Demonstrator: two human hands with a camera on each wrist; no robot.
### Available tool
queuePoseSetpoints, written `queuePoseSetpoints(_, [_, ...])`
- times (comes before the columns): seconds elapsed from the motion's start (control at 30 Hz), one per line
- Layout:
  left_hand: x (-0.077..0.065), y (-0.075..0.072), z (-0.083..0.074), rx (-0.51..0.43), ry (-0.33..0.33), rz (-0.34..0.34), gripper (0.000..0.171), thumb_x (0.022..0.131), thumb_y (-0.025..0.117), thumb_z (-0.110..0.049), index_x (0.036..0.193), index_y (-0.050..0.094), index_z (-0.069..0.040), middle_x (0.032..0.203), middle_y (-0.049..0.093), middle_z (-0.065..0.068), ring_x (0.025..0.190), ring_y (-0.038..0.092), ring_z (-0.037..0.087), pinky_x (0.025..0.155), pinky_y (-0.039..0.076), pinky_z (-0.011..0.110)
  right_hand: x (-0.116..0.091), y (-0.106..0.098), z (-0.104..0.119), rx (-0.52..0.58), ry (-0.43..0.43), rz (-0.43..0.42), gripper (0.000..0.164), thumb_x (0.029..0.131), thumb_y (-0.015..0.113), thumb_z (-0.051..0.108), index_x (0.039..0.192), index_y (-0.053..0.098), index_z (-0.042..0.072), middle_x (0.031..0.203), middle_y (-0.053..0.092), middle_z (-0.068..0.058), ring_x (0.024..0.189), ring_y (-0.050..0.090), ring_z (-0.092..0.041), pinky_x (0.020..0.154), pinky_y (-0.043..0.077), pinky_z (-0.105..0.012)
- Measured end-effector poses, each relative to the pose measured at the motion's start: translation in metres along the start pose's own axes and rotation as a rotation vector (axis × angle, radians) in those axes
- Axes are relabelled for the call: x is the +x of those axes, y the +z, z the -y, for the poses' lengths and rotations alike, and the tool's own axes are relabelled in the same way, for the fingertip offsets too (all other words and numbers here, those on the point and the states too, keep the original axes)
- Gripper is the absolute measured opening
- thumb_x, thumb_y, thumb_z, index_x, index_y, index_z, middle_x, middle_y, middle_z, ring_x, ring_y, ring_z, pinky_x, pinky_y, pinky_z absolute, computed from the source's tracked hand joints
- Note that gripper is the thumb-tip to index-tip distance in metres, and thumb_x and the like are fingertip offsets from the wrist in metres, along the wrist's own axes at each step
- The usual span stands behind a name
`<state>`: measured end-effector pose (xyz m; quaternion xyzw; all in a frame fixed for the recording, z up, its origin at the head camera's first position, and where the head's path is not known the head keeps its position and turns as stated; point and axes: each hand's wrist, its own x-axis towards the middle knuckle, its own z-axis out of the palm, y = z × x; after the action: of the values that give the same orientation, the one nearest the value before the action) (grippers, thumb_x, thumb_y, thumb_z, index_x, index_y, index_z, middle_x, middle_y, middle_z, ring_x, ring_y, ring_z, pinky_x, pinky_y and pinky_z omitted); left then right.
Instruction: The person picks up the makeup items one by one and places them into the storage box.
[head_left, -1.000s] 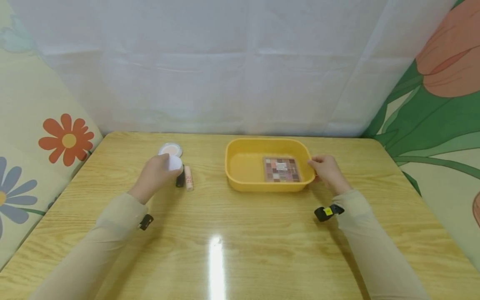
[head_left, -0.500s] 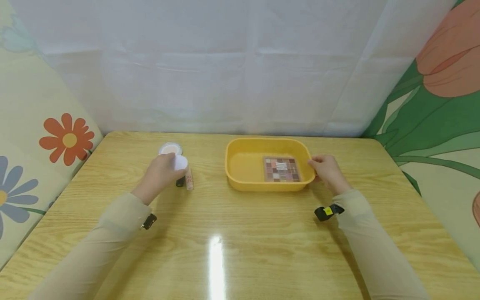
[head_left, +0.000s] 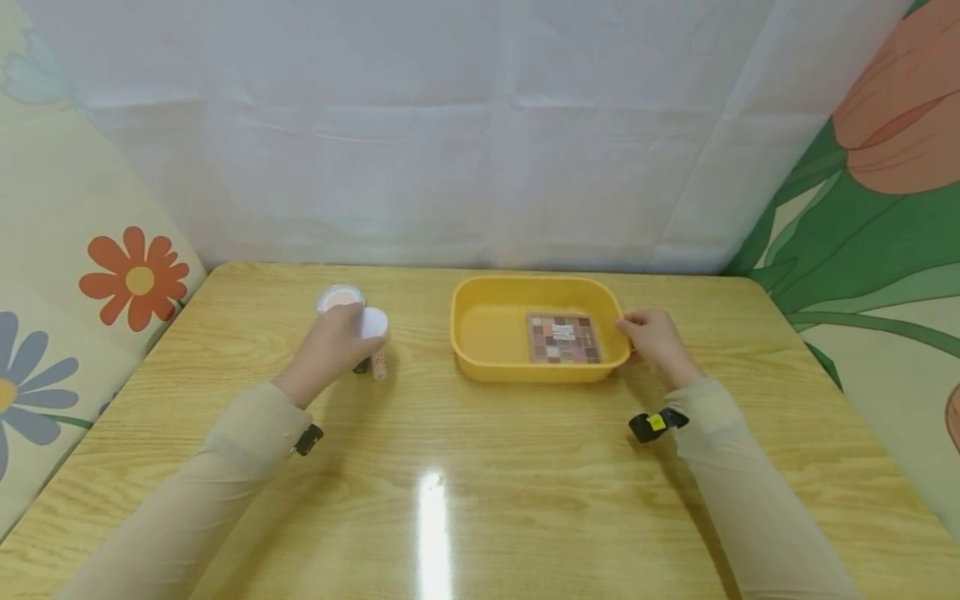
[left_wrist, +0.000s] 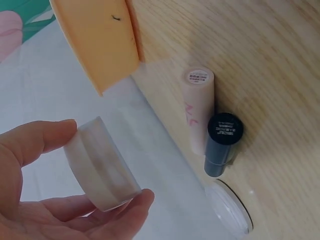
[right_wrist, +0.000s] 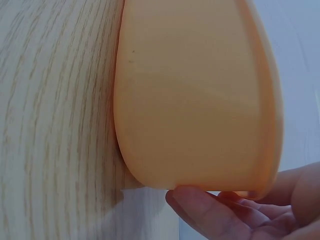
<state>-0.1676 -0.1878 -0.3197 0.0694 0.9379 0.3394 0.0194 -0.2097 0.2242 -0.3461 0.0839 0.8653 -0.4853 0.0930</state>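
Observation:
A short round cosmetic jar [left_wrist: 102, 165] with a white face is pinched between the thumb and fingers of my left hand [head_left: 324, 346], held above the table. Below it lie a pale pink lip tube [left_wrist: 199, 112] and a black tube [left_wrist: 224, 135], side by side; the hand and jar partly cover them in the head view. Behind the hand lies a round clear-edged compact [head_left: 341, 297] with a pinkish centre. My right hand [head_left: 660, 343] grips the right end of a yellow plastic basin [head_left: 536, 373] by its rim. An eyeshadow palette [head_left: 564, 340] lies inside the basin, toward its right.
The wooden table [head_left: 525, 483] has a white cloth [head_left: 480, 150] hanging behind its far edge. Flower-patterned panels [head_left: 82, 200] flank both sides. Between the tubes and the basin is bare tabletop, and a light streak reflects near the front.
My left hand has drifted to the right with the jar, which now covers more of the two tubes. The right hand and the basin have stayed in place.

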Motion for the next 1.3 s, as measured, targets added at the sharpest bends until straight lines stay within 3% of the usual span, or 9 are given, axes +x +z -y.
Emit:
queuePoseSetpoints(0.2, [0.002,-0.002,-0.004,0.021,0.029,-0.016,0.042,0.09,0.063,-0.012,0.119,0.053,0.017,0.112,0.06,0.032,0.099,0.06,0.043,0.086,0.052,0.054,0.0,0.0,0.0,0.002,-0.002,0.001,0.043,0.104,0.04,0.011,0.135,0.04,-0.018,0.125,0.05,-0.032,0.08,0.057,-0.011,0.063,0.055,-0.024])
queuePoseSetpoints(0.43, [0.004,-0.004,-0.013,0.029,0.017,0.01,0.056,0.09,0.065,-0.014,0.129,0.045,0.02,0.12,0.056,0.036,0.105,0.058,0.047,0.09,0.05,0.055,0.0,-0.001,-0.001,0.005,-0.012,0.002,0.043,0.104,0.04,0.01,0.135,0.04,-0.019,0.125,0.05,-0.033,0.078,0.057,-0.009,0.064,0.056,-0.024])
queuePoseSetpoints(0.7, [0.007,0.001,-0.016,0.062,0.008,0.026,0.054,0.09,0.066,-0.017,0.124,0.048,0.02,0.115,0.058,0.036,0.099,0.06,0.045,0.086,0.052,0.053,0.0,-0.001,-0.002,-0.003,-0.01,0.003,0.043,0.104,0.04,0.011,0.135,0.04,-0.019,0.126,0.05,-0.033,0.081,0.058,-0.013,0.064,0.056,-0.025])
queuePoseSetpoints(1.0, [0.012,0.003,-0.022,-0.003,0.002,0.079,0.058,0.089,0.068,-0.016,0.129,0.045,0.02,0.118,0.058,0.033,0.103,0.059,0.043,0.091,0.051,0.05,0.001,-0.001,-0.002,-0.011,-0.011,-0.002,0.044,0.104,0.041,0.012,0.135,0.04,-0.018,0.126,0.05,-0.033,0.082,0.059,-0.013,0.063,0.056,-0.025])
queuePoseSetpoints(1.2, [0.013,0.007,-0.03,-0.041,0.012,0.117,0.057,0.088,0.068,-0.014,0.131,0.046,0.017,0.12,0.058,0.031,0.094,0.061,0.036,0.091,0.051,0.047,0.001,-0.001,-0.002,-0.014,-0.016,0.0,0.043,0.104,0.041,0.011,0.135,0.041,-0.018,0.125,0.051,-0.033,0.081,0.058,-0.013,0.063,0.056,-0.025])
queuePoseSetpoints(1.3, [0.015,0.009,-0.033,-0.062,0.004,0.141,0.058,0.089,0.069,-0.014,0.132,0.044,0.015,0.12,0.057,0.031,0.083,0.063,0.036,0.084,0.055,0.045,0.001,-0.001,-0.002,-0.016,-0.024,0.002,0.043,0.104,0.041,0.011,0.135,0.041,-0.019,0.124,0.051,-0.033,0.08,0.058,-0.013,0.063,0.056,-0.026])
